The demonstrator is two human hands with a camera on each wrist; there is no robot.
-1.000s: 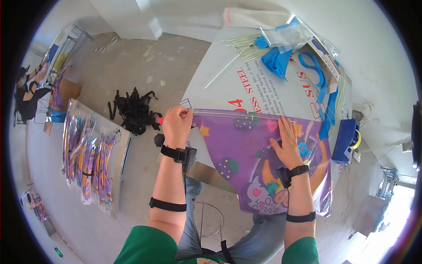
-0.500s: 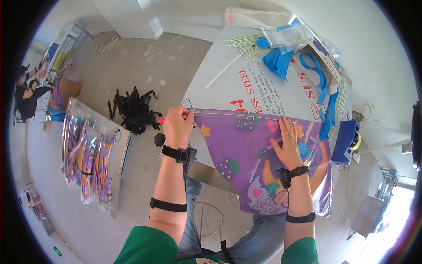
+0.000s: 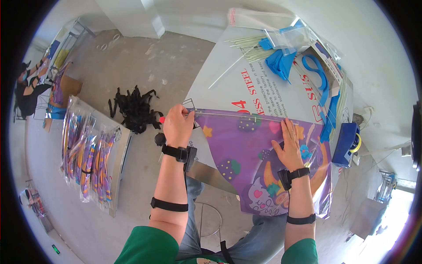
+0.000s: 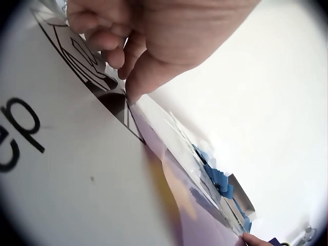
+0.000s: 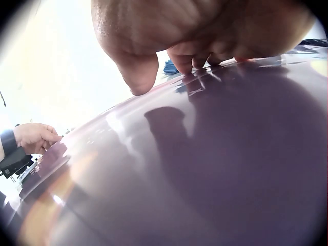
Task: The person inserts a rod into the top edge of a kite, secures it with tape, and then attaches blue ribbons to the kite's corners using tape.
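Observation:
A purple plastic sheet point(image 3: 239, 149) printed with stars, strawberries and a cartoon figure is spread over the table, its lower part hanging past the near edge. Along its far edge runs a thin pale rod point(image 3: 233, 115). At the sheet's left corner, my left hand point(image 3: 177, 127) pinches the tip between thumb and forefinger; the left wrist view shows that pinch close up. My right hand point(image 3: 288, 147) lies on the sheet farther right, fingers straight, with the fingertips at the rod. In the right wrist view its thumb point(image 5: 141, 77) reaches down to the glossy sheet.
Thin pale sticks point(image 3: 250, 47), blue strips point(image 3: 281, 66) and an open box point(image 3: 332, 75) lie at the table's far side. A blue tape dispenser point(image 3: 346, 145) is at the right. Leftward are black strips point(image 3: 134, 110) and a side table point(image 3: 121, 171) with bagged, colourful bundles point(image 3: 90, 163).

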